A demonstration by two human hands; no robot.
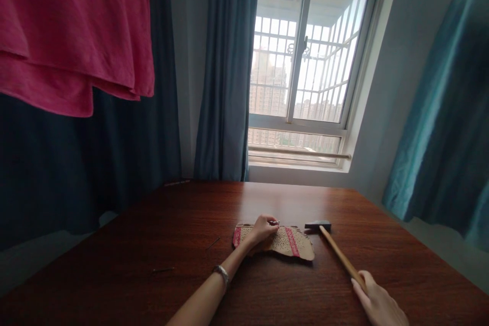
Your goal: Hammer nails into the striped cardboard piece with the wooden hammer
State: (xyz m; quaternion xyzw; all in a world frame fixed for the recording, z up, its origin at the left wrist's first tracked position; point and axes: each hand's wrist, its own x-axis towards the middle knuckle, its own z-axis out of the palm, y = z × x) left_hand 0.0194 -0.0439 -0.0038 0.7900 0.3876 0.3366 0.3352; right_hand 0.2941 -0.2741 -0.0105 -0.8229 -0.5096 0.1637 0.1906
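My right hand (pixel 376 295) is wrapped around the lower end of the wooden handle of a hammer (pixel 340 254). The hammer's dark metal head lies at or just above the table, right of a piece of cardboard (pixel 282 242). That cardboard is tan, with pink bands, many small holes and a ragged edge. Over its upper left part, my left hand (pixel 263 228) has its fingers pinched together. What they hold, if anything, is too small to make out. A bracelet circles my left wrist.
On the brown wooden table (pixel 198 295), two thin dark rods lie to the left, one nearer rod (pixel 163 269) and one farther rod (pixel 213 243). A pink cloth (pixel 76 30) hangs at upper left. Blue curtains (pixel 229 71) and a barred window stand behind the table.
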